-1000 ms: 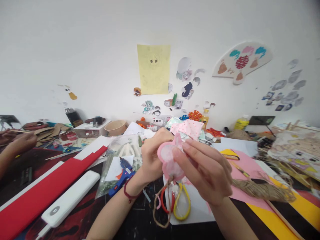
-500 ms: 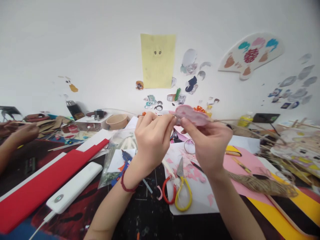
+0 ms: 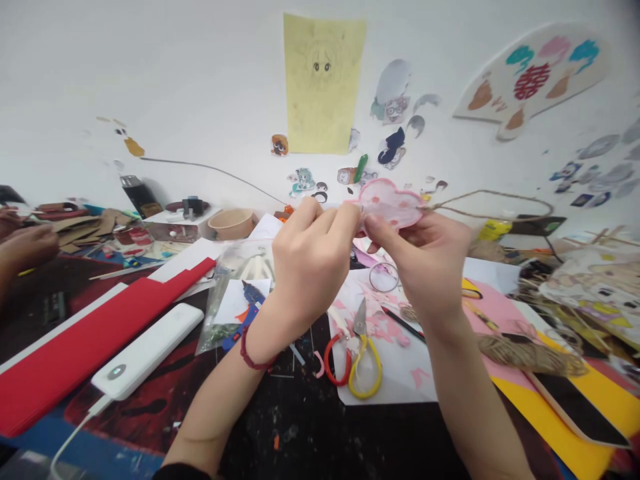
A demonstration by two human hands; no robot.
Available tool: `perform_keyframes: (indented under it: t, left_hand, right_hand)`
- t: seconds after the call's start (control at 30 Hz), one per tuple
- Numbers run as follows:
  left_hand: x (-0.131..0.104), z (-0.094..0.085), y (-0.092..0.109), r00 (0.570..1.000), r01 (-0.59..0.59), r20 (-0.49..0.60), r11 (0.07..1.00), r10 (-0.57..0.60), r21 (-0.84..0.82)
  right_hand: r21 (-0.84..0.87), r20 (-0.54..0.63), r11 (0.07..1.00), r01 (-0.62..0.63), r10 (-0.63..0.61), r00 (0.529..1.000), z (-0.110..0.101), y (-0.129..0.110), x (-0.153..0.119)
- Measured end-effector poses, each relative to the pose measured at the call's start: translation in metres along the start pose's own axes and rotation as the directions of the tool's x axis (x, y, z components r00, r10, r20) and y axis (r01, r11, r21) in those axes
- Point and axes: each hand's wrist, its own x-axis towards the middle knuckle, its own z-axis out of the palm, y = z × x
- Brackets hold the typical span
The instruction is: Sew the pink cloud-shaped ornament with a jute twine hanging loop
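Note:
My right hand (image 3: 435, 260) is closed on a pale pink, cloud-shaped cutout (image 3: 393, 202) with a darker pink edge and pink spots, its thumb on the near face. A loop of brown twine (image 3: 500, 195) sticks out to the right behind that hand. My left hand (image 3: 315, 263) is closed in a pinch at the cutout's left end; its fingertips are turned away from view. A thin cord (image 3: 215, 169) runs out leftward from behind it, seemingly held there. Below lie scissors (image 3: 361, 363) with one red and one yellow handle, on white paper (image 3: 400, 383) with pink scraps.
A blue glue gun (image 3: 250, 310), a white power bank (image 3: 147, 350) and red card (image 3: 100, 343) lie left. To the right are a twine bundle (image 3: 530, 355), a phone (image 3: 577, 407) and coloured paper. Another person's hand (image 3: 30, 250) is at far left.
The pink cutout has tilted so its spotted face shows more. The twine loop at right and the cord at left now stand out against the wall. My view has dipped.

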Motion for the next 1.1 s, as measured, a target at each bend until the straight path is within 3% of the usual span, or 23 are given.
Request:
perform_keyframes:
  t: [0.2, 0.33, 0.47, 0.63, 0.7, 0.77, 0.87, 0.93, 1.0, 1.1]
  left_hand:
    - [0.002, 0.001, -0.002, 0.988, -0.151, 0.002, 0.975, 0.153, 0.16]
    - [0.0, 0.007, -0.006, 0.973, -0.221, -0.012, 0.943, 0.231, 0.25]
    - [-0.007, 0.017, -0.005, 0.995, -0.082, -0.051, 0.993, 0.087, 0.089]
    - [-0.013, 0.024, 0.004, 0.978, 0.207, 0.052, 0.961, -0.2, -0.184]
    - [-0.014, 0.027, 0.003, 0.981, 0.191, 0.014, 0.965, -0.192, -0.178]
    - [-0.016, 0.032, -0.003, 0.995, 0.057, -0.076, 0.995, -0.064, -0.084]
    - [-0.02, 0.039, -0.017, 0.978, -0.16, -0.123, 0.984, 0.169, 0.078]
    - [-0.023, 0.043, -0.024, 0.966, -0.221, -0.112, 0.969, 0.233, 0.108]
    - [-0.023, 0.045, -0.025, 0.972, -0.185, -0.134, 0.98, 0.193, 0.071]
    - [-0.022, 0.046, -0.016, 0.987, -0.032, -0.159, 0.993, 0.015, -0.11]
  right_hand:
    - [-0.175, -0.014, 0.979, 0.101, -0.105, 0.994, -0.001, 0.007, 0.0]
    - [-0.376, -0.002, 0.896, 0.238, -0.257, 0.966, -0.005, 0.016, 0.0]
    - [-0.516, 0.03, 0.77, 0.374, -0.42, 0.907, -0.004, 0.023, 0.001]
    - [-0.568, 0.05, 0.685, 0.457, -0.525, 0.85, 0.001, 0.027, 0.0]
    - [-0.56, 0.04, 0.683, 0.469, -0.543, 0.839, 0.001, 0.028, 0.0]
    - [-0.546, 0.025, 0.703, 0.455, -0.529, 0.848, 0.0, 0.029, 0.001]
    - [-0.475, 0.038, 0.786, 0.396, -0.431, 0.902, -0.002, 0.031, 0.003]
    - [-0.419, 0.068, 0.835, 0.355, -0.362, 0.93, -0.004, 0.032, 0.004]
    - [-0.413, 0.079, 0.844, 0.342, -0.34, 0.937, -0.006, 0.032, 0.006]
    - [-0.471, 0.087, 0.785, 0.403, -0.413, 0.907, -0.006, 0.032, 0.007]
